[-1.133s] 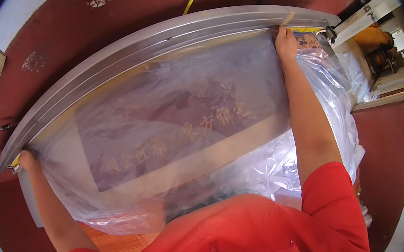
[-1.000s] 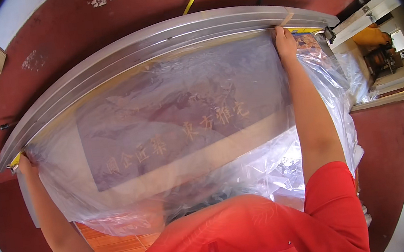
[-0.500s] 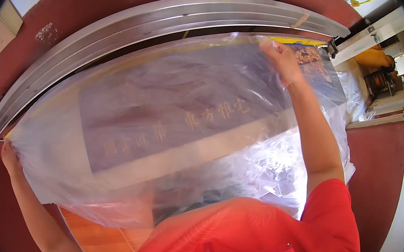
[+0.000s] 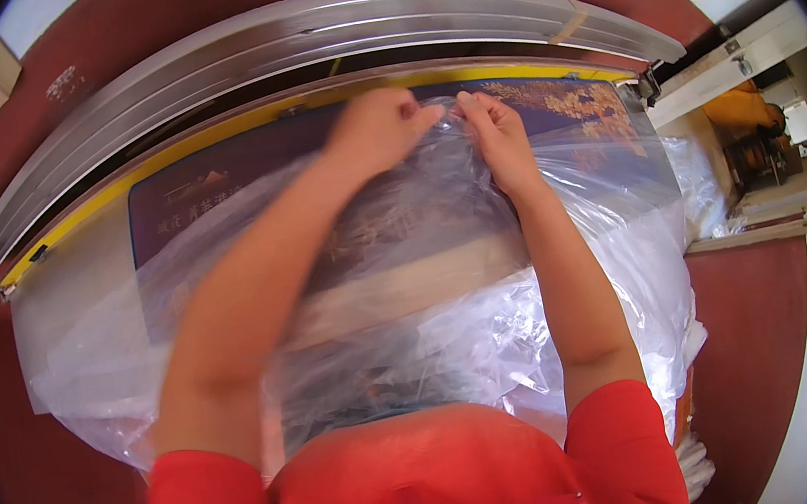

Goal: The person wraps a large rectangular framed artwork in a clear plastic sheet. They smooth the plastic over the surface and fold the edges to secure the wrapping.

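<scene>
A clear plastic film (image 4: 525,338) lies over the middle of the bench, gathered to a narrow peak between the hands. The right hand (image 4: 506,144) pinches that peak, thumb and fingertips closed on it; the film sits at the fingertips and falls away toward the near side, under the right forearm. The left hand (image 4: 374,135) is just to the left, palm down, its fingertips reaching right to the same peak. It is blurred, so I cannot tell whether it grips the film or only touches it.

The peak points to the far side. From there the film fans out nearward in creases, to left and right, with its long axis running roughly left to right.

Beneath it is a dark mat (image 4: 558,117) with gold print, also long from left to right; its far left and far right parts are bare. The mat lies on a beige board (image 4: 67,303). A yellow strip (image 4: 462,74) runs along the far edge. Beyond it, across a dark gap, stands a metal rail (image 4: 297,38), bowed in this view, with a reddish floor (image 4: 754,360) around. A pale beam (image 4: 734,70) lies at the far right, by the rail's end.
</scene>
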